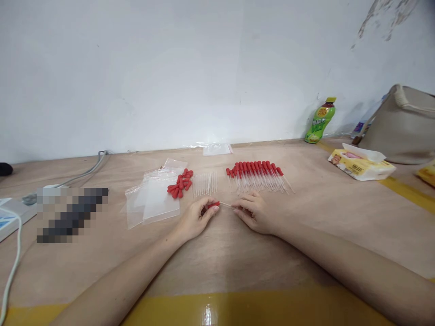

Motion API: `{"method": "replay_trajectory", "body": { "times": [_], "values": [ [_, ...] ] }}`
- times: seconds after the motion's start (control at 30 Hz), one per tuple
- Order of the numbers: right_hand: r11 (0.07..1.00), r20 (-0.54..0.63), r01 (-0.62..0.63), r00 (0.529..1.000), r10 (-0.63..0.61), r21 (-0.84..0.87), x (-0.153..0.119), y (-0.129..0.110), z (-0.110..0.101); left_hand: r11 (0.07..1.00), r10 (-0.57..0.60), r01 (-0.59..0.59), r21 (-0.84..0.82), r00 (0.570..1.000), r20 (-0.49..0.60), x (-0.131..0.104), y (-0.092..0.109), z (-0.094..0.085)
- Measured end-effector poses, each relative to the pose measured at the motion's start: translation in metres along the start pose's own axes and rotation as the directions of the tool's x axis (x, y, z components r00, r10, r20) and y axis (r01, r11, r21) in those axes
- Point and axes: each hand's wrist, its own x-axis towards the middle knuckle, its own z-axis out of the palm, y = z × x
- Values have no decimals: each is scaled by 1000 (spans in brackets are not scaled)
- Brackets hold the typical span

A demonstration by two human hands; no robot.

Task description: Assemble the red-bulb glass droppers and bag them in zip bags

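Observation:
Between thumb and fingers my left hand point(201, 216) pinches a red rubber bulb point(214, 205). A thin glass dropper tube point(225, 205) runs from the bulb's mouth to my right hand point(255, 213), whose fingertips are closed on its other end. Just beyond my left hand lies a pile of loose red bulbs point(180, 184). Beside them, bare glass tubes point(205, 183) are laid in a row. Past my right hand, droppers with red bulbs fitted point(256, 172) lie side by side, bulbs toward the wall.
Clear plastic zip bags point(156, 199) lie left of the bulbs, another bag point(217, 149) by the wall. At right are a green drink bottle point(319, 122), a tissue pack point(362, 164) and a grey bag point(404, 129). A power strip point(13, 217) with cables sits at left.

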Motion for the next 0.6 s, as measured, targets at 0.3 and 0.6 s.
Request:
{"method": "replay_trajectory", "body": {
  "times": [0.3, 0.6],
  "values": [
    [999, 94, -14, 995, 18, -47, 4, -5, -13, 1000, -1, 1, -27, 1000, 5, -3, -4, 1],
    [932, -32, 191, 977, -211, -310, 2, 3, -2, 937, 283, -266, 225, 958, -46, -1, 4, 0]
  ]
}}
